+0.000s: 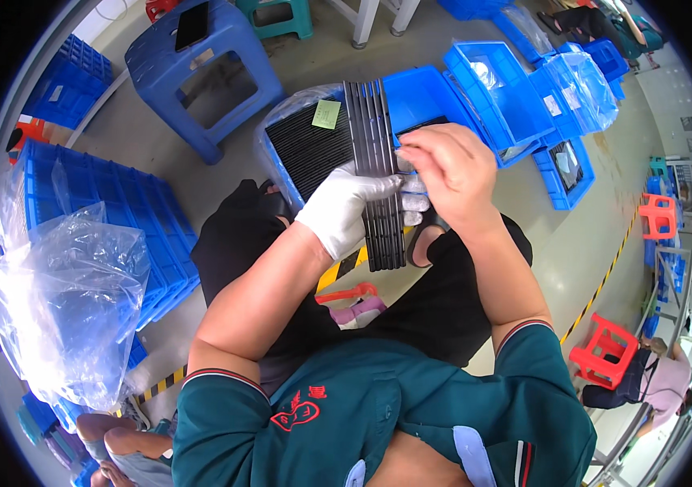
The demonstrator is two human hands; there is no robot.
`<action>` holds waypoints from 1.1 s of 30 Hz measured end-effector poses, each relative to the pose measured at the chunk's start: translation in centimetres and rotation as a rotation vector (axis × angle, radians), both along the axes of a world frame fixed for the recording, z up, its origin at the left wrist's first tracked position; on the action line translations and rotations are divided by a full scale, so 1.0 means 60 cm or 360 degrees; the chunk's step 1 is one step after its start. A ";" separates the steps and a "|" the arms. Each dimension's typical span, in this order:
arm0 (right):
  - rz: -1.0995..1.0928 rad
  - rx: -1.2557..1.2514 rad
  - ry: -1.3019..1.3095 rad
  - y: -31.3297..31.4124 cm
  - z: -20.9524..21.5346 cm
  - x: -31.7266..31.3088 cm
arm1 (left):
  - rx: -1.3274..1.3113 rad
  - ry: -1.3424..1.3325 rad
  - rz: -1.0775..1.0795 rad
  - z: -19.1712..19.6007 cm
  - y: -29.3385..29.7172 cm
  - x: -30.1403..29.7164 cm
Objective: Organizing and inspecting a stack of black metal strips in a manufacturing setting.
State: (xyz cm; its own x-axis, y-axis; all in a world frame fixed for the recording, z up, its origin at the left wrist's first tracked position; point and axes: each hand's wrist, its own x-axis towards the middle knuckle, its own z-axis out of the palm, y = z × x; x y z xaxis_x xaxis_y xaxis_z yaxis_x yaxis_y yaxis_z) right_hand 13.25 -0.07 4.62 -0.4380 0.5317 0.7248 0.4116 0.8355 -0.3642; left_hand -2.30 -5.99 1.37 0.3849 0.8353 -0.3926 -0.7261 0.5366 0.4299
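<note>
My left hand (pixel 346 207), in a white glove, grips a stack of thin black rectangular frames (pixel 375 146) held upright on edge over my lap. My bare right hand (pixel 447 174) pinches at the right edge of the stack, fingers bent over the top frames. Just behind the stack stands a blue bin lined with clear plastic (pixel 281 130), holding a black pleated panel (pixel 313 150) with a small green slip (pixel 326 114) on it.
Several open blue bins (pixel 516 93) sit on the floor ahead. A blue plastic stool (pixel 200 77) stands at upper left. Stacked blue crates (pixel 127 219) with a clear plastic bag (pixel 62 300) lie at left. Red stools (pixel 606 349) and another seated person (pixel 655 381) are at right.
</note>
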 end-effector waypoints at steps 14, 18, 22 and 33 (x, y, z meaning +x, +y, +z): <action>-0.0016 -0.0555 0.0184 -0.002 -0.009 -0.008 | 0.0072 0.0061 0.0024 0.003 -0.002 -0.005; -0.0003 0.0078 -0.0168 -0.004 0.001 -0.015 | 0.0123 0.0197 0.0115 -0.007 -0.002 -0.002; -0.0006 0.0133 -0.0250 -0.002 -0.004 -0.016 | 0.0111 0.0235 0.0116 0.002 -0.002 -0.003; 0.0027 0.0068 -0.0170 0.002 -0.033 -0.019 | 0.0138 0.0376 0.0113 0.004 -0.003 -0.003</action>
State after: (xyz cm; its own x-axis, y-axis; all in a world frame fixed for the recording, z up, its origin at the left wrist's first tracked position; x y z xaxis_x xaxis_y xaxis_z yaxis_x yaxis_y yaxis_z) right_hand 12.11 0.04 2.62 -0.5227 0.4931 0.6954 0.4316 0.8566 -0.2829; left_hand -2.50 -6.18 1.60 0.2303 0.8914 -0.3902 -0.6347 0.4416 0.6341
